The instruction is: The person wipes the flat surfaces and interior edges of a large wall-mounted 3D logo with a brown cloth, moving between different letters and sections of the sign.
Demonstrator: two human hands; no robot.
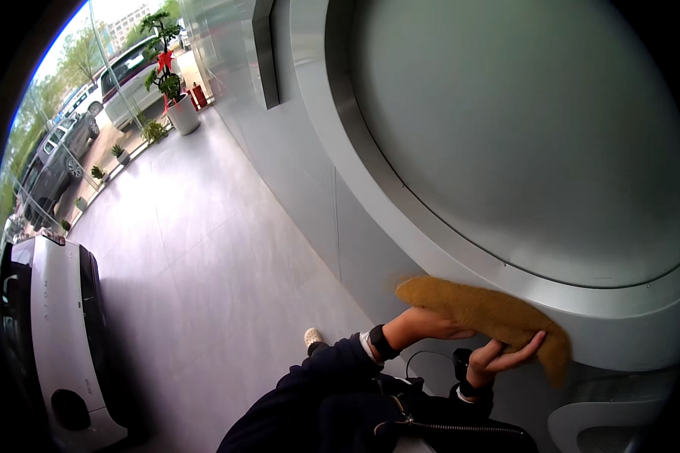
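A tan-brown cloth [476, 306], probably a microfibre towel, hangs partly folded between my two hands, in front of a silvery panelled wall. My left hand [439, 324] supports it from below, its fingers partly hidden behind the fabric. Near the cloth's right end, my right hand [504, 355] grips the lower edge, with a finger lying over the front and the end drooping beyond it. Both wrists wear dark bands. Whether the cloth touches the rim of the large round metal-framed panel [521, 141] behind it cannot be told.
A white car [62, 317] stands on the tiled floor [204, 243] at left. Potted plants [183, 116] line the glass front, with parked vehicles outside. An angled metal fitting [269, 62] is on the wall. A curved silver form [595, 416] is low at right.
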